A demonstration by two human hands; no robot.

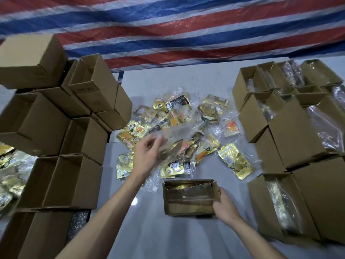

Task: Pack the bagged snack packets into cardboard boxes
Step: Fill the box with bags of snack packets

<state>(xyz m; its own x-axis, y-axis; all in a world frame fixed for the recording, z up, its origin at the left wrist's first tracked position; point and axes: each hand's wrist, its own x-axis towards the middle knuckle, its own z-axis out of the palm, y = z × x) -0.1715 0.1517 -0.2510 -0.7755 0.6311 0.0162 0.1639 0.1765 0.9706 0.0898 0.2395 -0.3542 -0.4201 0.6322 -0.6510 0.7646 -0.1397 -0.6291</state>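
Observation:
A heap of clear bags with gold snack packets (188, 128) lies in the middle of the table (168, 236). My left hand (146, 156) pinches one clear bag of packets (175, 139) by its top edge and holds it blurred above the heap. In front of the heap lies a small open cardboard box (188, 198) with a bag of gold packets inside. My right hand (225, 205) grips this box at its right end, fingers curled over the side flap.
Empty open boxes (61, 128) are stacked along the left. Boxes filled with bagged packets (291, 131) stand in rows on the right. More gold packets (9, 174) lie at the far left. A red, white and blue striped tarp (186, 28) hangs behind.

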